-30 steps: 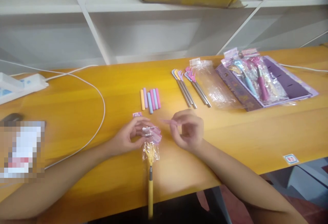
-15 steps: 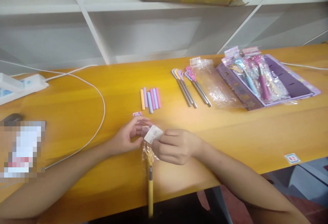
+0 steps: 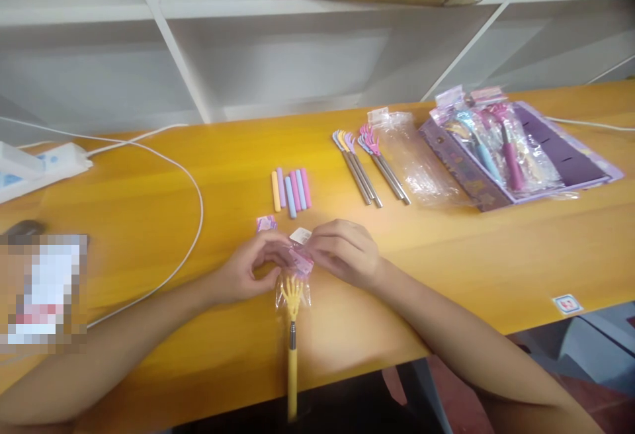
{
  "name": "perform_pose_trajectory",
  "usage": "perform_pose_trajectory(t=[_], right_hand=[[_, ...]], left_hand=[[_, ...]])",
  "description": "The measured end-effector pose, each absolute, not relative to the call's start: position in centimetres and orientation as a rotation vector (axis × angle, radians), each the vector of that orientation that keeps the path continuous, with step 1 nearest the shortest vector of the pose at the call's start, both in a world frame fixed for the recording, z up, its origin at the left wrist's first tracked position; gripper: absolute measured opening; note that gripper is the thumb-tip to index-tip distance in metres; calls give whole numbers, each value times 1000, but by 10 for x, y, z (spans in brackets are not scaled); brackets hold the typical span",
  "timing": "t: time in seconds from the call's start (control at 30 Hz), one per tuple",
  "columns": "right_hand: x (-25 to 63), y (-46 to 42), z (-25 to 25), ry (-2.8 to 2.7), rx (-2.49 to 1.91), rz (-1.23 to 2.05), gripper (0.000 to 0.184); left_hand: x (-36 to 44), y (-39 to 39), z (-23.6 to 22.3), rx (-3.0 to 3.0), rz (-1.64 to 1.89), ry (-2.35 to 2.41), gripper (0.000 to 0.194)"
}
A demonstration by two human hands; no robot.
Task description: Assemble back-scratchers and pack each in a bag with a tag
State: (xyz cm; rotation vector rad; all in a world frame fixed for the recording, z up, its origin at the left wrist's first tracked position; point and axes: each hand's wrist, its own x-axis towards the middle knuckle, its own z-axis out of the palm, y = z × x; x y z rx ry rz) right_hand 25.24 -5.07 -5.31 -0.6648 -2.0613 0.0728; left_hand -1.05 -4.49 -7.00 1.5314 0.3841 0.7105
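Observation:
A yellow back scratcher (image 3: 292, 374) with a hand-shaped head lies in a clear plastic bag (image 3: 307, 296), its handle reaching past the table's front edge. At the bag's top is a pink-purple header card (image 3: 301, 260) with a white flap (image 3: 300, 235) standing up behind it. My left hand (image 3: 255, 265) pinches the left side of the card, fingers curled. On the card's right edge, my right hand (image 3: 344, 252) is closed, its fingertips partly hidden. Another small pink-purple card (image 3: 266, 223) lies just beyond my left hand.
Coloured handle sleeves (image 3: 291, 194) lie behind my hands. Several metal-stemmed scratcher heads (image 3: 367, 168) rest beside clear bags (image 3: 419, 163). A purple display box (image 3: 496, 189) holds bagged scratchers at the right. A white cable (image 3: 201, 202) and a power strip (image 3: 44, 169) are at the left.
The card has turned from its white side to its pink-purple side, the white flap now behind. My right hand moved up slightly. The scratcher's head now shows face-on.

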Motion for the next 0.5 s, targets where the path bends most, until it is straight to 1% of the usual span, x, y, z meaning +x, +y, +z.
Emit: perform_pose_trajectory(t=[0.13, 0.2, 0.27, 0.4, 0.5], right_hand=[[247, -50, -54, -1986, -709, 97, 34], [246, -49, -55, -1986, -716, 83, 37], [246, -50, -57, -2008, -708, 58, 38], [246, -52, -56, -2021, -715, 33, 38], [246, -55, -53, -1958, -777, 93, 36]], left_hand=[[-10, -46, -66, 1504, 685, 421, 47], [-10, -46, -66, 1497, 691, 433, 47], [-10, -45, -68, 1468, 690, 470, 40], [-13, -43, -69, 1452, 736, 663, 20], [-13, -41, -66, 1453, 802, 736, 22]])
